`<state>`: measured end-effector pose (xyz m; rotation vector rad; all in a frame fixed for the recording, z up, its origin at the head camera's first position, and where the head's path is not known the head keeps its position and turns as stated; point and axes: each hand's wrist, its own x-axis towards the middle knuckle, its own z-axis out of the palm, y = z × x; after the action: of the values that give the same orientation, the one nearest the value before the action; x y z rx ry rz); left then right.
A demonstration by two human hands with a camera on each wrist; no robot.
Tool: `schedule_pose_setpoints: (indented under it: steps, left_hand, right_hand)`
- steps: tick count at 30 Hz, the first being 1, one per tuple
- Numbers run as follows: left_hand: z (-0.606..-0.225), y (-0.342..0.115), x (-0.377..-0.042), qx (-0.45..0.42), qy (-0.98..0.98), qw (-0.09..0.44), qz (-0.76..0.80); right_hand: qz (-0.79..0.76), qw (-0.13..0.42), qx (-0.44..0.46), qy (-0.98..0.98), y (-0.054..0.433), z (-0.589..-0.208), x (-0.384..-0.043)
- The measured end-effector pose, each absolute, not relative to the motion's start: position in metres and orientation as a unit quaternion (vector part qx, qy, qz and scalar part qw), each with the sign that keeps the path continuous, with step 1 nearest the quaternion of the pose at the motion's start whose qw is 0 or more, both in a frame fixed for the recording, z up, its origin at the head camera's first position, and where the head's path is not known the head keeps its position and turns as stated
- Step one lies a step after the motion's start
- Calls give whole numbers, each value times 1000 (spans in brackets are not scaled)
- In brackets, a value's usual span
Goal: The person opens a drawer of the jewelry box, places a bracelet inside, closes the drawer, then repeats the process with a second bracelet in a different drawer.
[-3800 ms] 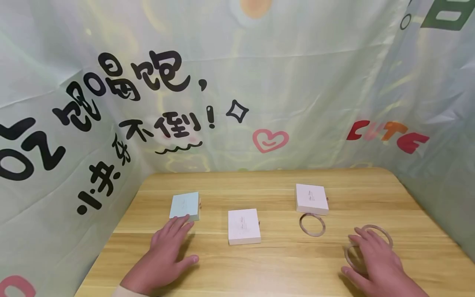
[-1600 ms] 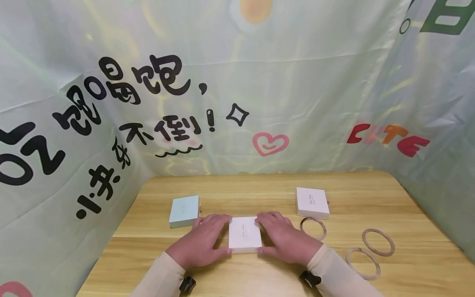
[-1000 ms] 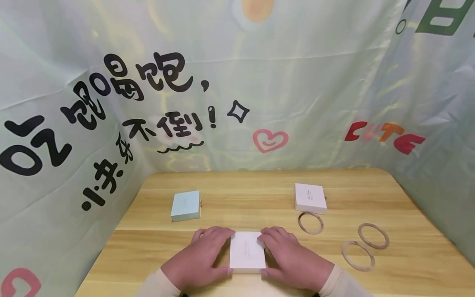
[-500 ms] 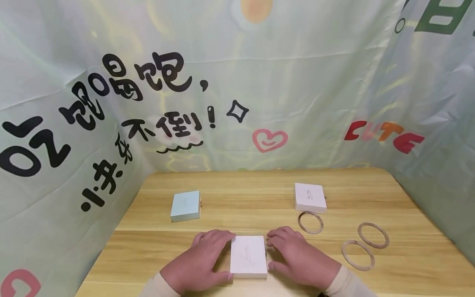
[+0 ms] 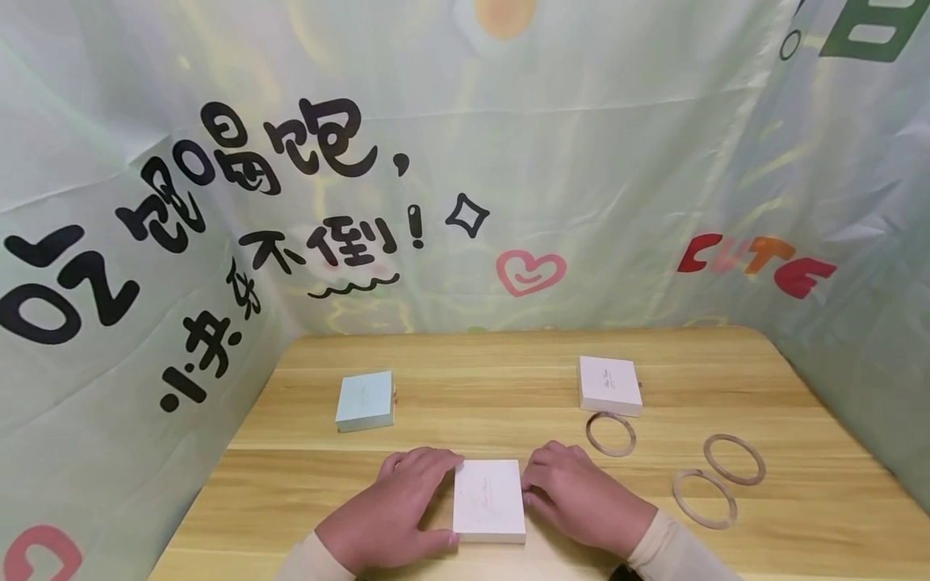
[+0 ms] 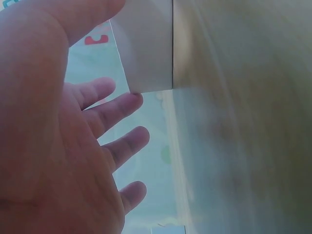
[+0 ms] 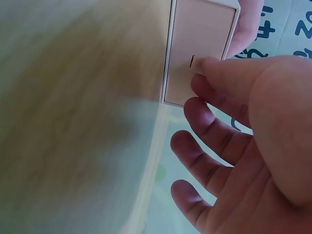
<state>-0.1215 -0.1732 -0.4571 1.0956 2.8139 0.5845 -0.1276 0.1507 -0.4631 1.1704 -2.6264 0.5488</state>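
A flat white box [image 5: 489,500] with faint lettering lies on the table in front of the person. My left hand [image 5: 395,508] holds its left side, thumb at the near corner and a finger at the far corner; in the left wrist view, a fingertip [image 6: 132,99] touches the box's corner. At the box's right side is my right hand [image 5: 581,500]. In the right wrist view, its thumb and index finger [image 7: 202,83] pinch at a small pull tab on the box's drawer face [image 7: 200,29]. The tab itself is mostly hidden by the thumb.
A light blue box [image 5: 365,401] stands at the back left of the wooden table [image 5: 465,363]. Another white box [image 5: 609,386] sits at the back right, with a bangle [image 5: 590,440] just before it. Two more bangles [image 5: 760,468] lie farther right. A printed cloth [image 5: 617,161] encloses the back and sides.
Both hands came to the middle white box and drew it nearer. The right hand then came off its corners, and its thumb and index finger closed together at the box's right side.
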Motion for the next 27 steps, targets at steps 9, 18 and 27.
schedule_pose_setpoints:
  steps: [9, 18, 27]
  left_hand:
    - [-456, -171, -121, 355, 916, 24, 184]
    - [-454, -173, -122, 354, 916, 20, 189]
    - [-455, -179, -123, 356, 913, 18, 200]
  right_hand:
    - [172, 109, 387, -899, 150, -461, -129]
    - [161, 120, 377, -904, 154, -461, -128]
    - [175, 129, 383, -898, 162, -463, -126]
